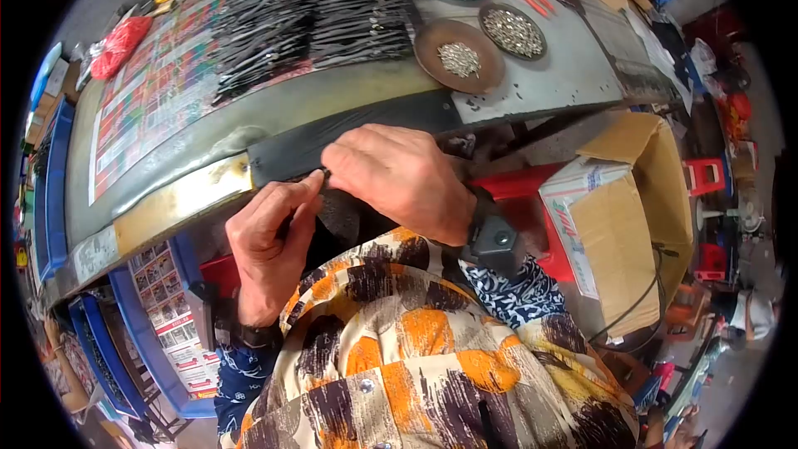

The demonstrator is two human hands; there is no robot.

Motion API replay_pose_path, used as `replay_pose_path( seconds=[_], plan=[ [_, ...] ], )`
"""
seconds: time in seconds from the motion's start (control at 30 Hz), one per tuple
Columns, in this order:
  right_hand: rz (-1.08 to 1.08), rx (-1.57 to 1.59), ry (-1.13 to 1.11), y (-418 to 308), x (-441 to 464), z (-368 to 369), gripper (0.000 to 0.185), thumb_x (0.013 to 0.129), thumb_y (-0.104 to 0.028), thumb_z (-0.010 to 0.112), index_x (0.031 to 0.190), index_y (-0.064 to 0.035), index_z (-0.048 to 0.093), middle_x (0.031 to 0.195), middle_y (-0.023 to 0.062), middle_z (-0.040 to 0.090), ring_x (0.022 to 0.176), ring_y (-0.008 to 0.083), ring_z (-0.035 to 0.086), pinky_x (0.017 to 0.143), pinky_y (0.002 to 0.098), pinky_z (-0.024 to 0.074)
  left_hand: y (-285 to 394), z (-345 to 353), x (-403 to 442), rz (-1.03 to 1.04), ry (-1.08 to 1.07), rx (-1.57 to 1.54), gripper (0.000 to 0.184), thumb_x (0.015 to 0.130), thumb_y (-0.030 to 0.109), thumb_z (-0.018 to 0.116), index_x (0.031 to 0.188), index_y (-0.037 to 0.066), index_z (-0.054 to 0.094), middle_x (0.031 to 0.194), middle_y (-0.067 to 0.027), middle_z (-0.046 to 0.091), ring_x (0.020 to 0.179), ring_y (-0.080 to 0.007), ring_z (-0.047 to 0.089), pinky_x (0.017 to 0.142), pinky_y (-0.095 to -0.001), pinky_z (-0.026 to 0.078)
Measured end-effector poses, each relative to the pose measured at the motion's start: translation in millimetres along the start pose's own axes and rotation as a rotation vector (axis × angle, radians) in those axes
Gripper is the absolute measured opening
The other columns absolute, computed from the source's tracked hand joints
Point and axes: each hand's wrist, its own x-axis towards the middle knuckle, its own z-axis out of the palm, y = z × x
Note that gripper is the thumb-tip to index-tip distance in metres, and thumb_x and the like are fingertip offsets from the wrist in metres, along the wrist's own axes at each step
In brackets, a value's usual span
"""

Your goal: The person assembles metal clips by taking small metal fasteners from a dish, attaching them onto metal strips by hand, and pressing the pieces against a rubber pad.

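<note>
Just left of frame centre, at the black-covered table edge (pixel 287 152), the left hand (pixel 266 234) pinches a small, dark, mostly hidden piece (pixel 325 174); the right hand (pixel 405 180) curls beside it, its grip indiscernible. Likely light: hold its ends between fingertips.

Small dark piece (pixel 325 174) between both hands (pixel 270 224) (pixel 403 179)

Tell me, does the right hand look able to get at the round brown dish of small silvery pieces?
Probably yes: the round brown dish sits on the grey table just beyond the right hand, with nothing visible blocking the way. That hand does look busy beside the left hand.
</note>
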Motion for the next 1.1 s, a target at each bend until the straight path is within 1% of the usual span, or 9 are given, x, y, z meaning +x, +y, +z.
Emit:
replay_pose_path(
  seconds=[0.03,0.13,0.27,0.4,0.5,0.53,0.63,0.83,1.1],
  plan=[
    [-0.009,-0.02,-0.024,-1,0,0,0.026,0.072,-0.005,0.071,0.096,0.0007,0.06,0.088,0.0121,0.063,0.078,0.0292,0.065,0.065,0.0369,0.0533,4,-1,3,0.071,-0.004,0.123,0.02,0.082,-0.013,0.063,0.1,-0.004,0.067,0.079,-0.0093,0.066,0.069,-0.0091,0.06,0.063,-0.0233,0.048],
    [-0.086,-0.081,0.058,3,-1,11,0.016,0.073,-0.009,0.065,0.083,-0.0037,0.054,0.073,0.008,0.052,0.068,0.0247,0.059,0.06,0.0349,0.05,4,-2,5,0.123,-0.044,0.26,0.02,0.082,-0.012,0.063,0.099,-0.004,0.067,0.077,-0.0103,0.065,0.067,-0.0104,0.06,0.063,-0.0236,0.048],
    [-0.108,-0.102,0.028,2,-1,9,0.016,0.072,-0.01,0.065,0.082,-0.0045,0.054,0.073,0.0076,0.052,0.067,0.0243,0.058,0.059,0.0346,0.0499,-5,-4,-2,-0.183,-0.063,-0.105,0.021,0.083,-0.012,0.061,0.102,-0.005,0.067,0.082,-0.0058,0.068,0.073,-0.0063,0.06,0.066,-0.0214,0.049],
    [-0.099,-0.03,0.029,3,2,7,0.016,0.073,-0.01,0.065,0.082,-0.0047,0.054,0.075,0.0076,0.052,0.069,0.0242,0.058,0.061,0.034,0.05,-4,0,-6,-0.261,-0.004,-0.295,0.024,0.085,-0.013,0.06,0.107,-0.006,0.067,0.086,-0.0025,0.068,0.079,-0.0051,0.06,0.071,-0.0196,0.049],
    [-0.063,0.018,0.044,0,2,5,0.016,0.072,-0.006,0.064,0.085,-0.0039,0.055,0.08,0.0079,0.054,0.073,0.0247,0.06,0.063,0.0343,0.0509,2,4,-10,-0.336,0.059,-0.526,0.027,0.088,-0.01,0.059,0.113,-0.003,0.067,0.086,-0.0019,0.067,0.069,-0.0018,0.053,0.06,-0.0165,0.042],
    [-0.056,0.022,0.048,-2,2,6,0.017,0.072,-0.006,0.064,0.086,-0.0035,0.055,0.081,0.008,0.054,0.074,0.025,0.06,0.063,0.0346,0.0513,0,7,-12,-0.342,0.081,-0.556,0.027,0.09,-0.008,0.059,0.115,-0.002,0.066,0.084,-0.0011,0.067,0.064,-0.0002,0.048,0.055,-0.0152,0.037],
    [-0.017,0.035,0.075,-6,0,8,0.02,0.072,-0.004,0.065,0.09,-0.0008,0.056,0.085,0.0101,0.057,0.078,0.0269,0.062,0.067,0.0356,0.0534,3,11,-9,-0.37,0.115,-0.672,0.023,0.091,-0.004,0.061,0.114,-0.001,0.067,0.082,-0.0025,0.067,0.058,-0.0016,0.049,0.05,-0.0165,0.037],
    [0.013,0.027,0.178,-7,-9,24,0.025,0.076,-0.001,0.068,0.099,0.0031,0.058,0.093,0.0142,0.061,0.082,0.0292,0.065,0.07,0.0363,0.0555,4,12,-9,-0.351,0.155,-0.726,0.023,0.092,-0.003,0.061,0.114,-0.001,0.066,0.083,-0.0048,0.068,0.057,-0.0034,0.05,0.048,-0.0176,0.037],
    [0.087,0.036,0.241,-11,-7,34,0.024,0.076,0.002,0.072,0.096,0.0021,0.058,0.084,0.0132,0.062,0.074,0.0293,0.065,0.064,0.0364,0.0553,1,11,-10,-0.356,0.174,-0.734,0.022,0.092,-0.003,0.062,0.113,-0.002,0.066,0.083,-0.0042,0.067,0.056,-0.003,0.049,0.048,-0.0174,0.036]
  ],
)
